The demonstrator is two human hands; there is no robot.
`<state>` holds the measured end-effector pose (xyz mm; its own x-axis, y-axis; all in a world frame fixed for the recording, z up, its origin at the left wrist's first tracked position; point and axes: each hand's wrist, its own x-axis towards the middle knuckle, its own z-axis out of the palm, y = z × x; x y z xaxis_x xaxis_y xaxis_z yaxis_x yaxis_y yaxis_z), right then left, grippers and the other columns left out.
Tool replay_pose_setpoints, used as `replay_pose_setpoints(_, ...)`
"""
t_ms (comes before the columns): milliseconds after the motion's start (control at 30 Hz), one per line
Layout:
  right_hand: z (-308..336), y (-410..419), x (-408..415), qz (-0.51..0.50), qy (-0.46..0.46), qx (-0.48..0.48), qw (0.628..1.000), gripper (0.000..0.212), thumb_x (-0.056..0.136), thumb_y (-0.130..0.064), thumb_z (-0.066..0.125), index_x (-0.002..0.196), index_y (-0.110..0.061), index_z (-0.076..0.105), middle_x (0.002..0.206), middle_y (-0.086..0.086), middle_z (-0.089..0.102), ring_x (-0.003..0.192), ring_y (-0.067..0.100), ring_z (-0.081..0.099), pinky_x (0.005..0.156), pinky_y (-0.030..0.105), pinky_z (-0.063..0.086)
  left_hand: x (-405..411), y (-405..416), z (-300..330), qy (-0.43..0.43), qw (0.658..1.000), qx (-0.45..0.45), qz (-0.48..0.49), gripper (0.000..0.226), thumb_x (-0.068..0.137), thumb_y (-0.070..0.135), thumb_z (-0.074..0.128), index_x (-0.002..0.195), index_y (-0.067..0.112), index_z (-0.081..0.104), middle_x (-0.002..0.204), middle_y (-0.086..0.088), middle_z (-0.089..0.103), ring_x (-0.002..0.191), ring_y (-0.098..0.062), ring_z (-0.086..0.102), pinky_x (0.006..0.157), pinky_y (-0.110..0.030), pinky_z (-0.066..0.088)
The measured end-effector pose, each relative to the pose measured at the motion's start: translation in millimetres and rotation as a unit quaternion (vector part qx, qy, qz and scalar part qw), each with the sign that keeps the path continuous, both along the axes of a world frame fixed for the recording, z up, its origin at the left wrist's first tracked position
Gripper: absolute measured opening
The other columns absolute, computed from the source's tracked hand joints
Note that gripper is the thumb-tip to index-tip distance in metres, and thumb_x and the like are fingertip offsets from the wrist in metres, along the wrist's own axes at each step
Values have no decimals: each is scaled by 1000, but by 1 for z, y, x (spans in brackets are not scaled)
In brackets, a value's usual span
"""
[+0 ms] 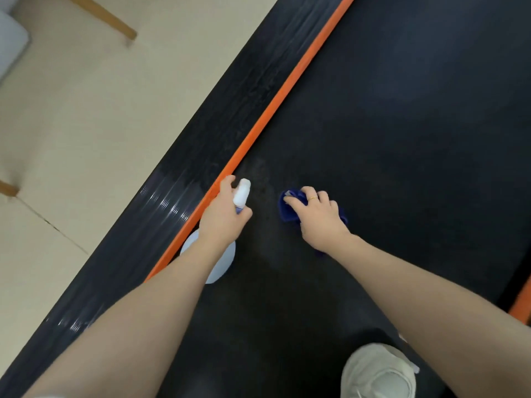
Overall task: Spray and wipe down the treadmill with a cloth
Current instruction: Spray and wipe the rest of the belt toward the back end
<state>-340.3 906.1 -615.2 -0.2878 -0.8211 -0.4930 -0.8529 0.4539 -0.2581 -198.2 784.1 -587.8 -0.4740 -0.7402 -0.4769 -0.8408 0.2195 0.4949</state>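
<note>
Flooring (71, 116) of pale tile lay at left, with blurred wooden furniture legs (103, 15) cut off by the frame. Beside it ran the treadmill (402, 124), its side rail glinting, an orange strip (273, 110) edging the dark belt. The left hand (224, 216) gripped a white spray bottle (212, 254), mostly hidden under the wrist. The right hand (319, 216) pressed a blue cloth (288, 206) to the belt, fingers closed over it. A pale shoe (379, 372) stood below, cropped.

Blue cloth (288, 209) bunched on black treadmill belt (402, 139)
</note>
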Motion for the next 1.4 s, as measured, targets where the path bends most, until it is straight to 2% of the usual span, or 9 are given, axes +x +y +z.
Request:
replay_pose_setpoints(167,23,3,-15,-157,-67,-61,983,49,92,-17,46,139,-30,37,141,5,29,118,28,34,100,40,31,1,1,11,-23,990,77,-118,71,87,15,60,144,21,19,132,-3,51,93,-18,58,79,-34,50)
replay_pose_setpoints(400,29,-1,-4,-243,-47,-93,964,44,93,-18,44,136,-27,43,140,6,29,116,29,35,99,41,35,5,6,8,-39,997,59,-35,59,87,18,60,136,13,27,110,-12,57,81,-21,56,60,-30,41)
replay_pose_setpoints(567,19,13,8,-229,-38,-70,970,46,93,-18,45,138,-29,40,142,5,27,118,27,35,99,40,37,8,36,8,19,963,197,-183,65,85,17,62,138,21,25,117,-4,53,91,-14,56,69,-24,44)
replay_pose_setpoints(700,12,20,7,-212,-21,-43,976,47,94,-18,44,139,-30,37,143,5,25,119,26,34,99,40,34,6,37,0,41,979,174,-97,52,85,15,60,128,17,31,109,-9,55,85,-17,57,62,-27,45)
replay_pose_setpoints(900,-3,0,5,-140,-47,-53,988,54,94,-6,39,142,-30,34,149,4,20,125,27,27,103,38,27,25,11,5,79,988,129,9,56,88,17,60,134,18,28,109,0,47,78,-7,50,60,-20,43)
replay_pose_setpoints(1067,-18,-58,-3,-183,66,-82,977,54,91,-9,47,142,-24,36,149,10,24,124,33,31,98,40,30,26,-15,17,161,985,39,47,46,89,14,58,126,17,31,95,7,44,77,-4,49,59,-14,39)
replay_pose_setpoints(1233,-28,-82,50,150,51,-120,980,56,92,-24,46,145,-29,30,149,10,23,125,31,30,96,38,30,29,-50,9,178,983,11,51,40,85,9,60,116,18,36,88,16,46,76,-2,52,61,-14,40)
replay_pose_setpoints(1300,-30,-94,24,124,118,-130,977,51,92,-24,45,142,-33,35,147,8,28,120,33,34,90,39,32,32,-59,4,183,982,10,45,38,85,11,61,113,22,37,91,18,46,81,-2,53,62,-14,40)
replay_pose_setpoints(1400,-34,-110,15,-12,167,-114,979,47,86,-17,53,132,-26,51,139,12,41,105,38,43,78,41,35,38,-70,-4,198,979,1,53,39,84,12,61,114,21,38,95,18,45,86,-2,52,64,-12,40)
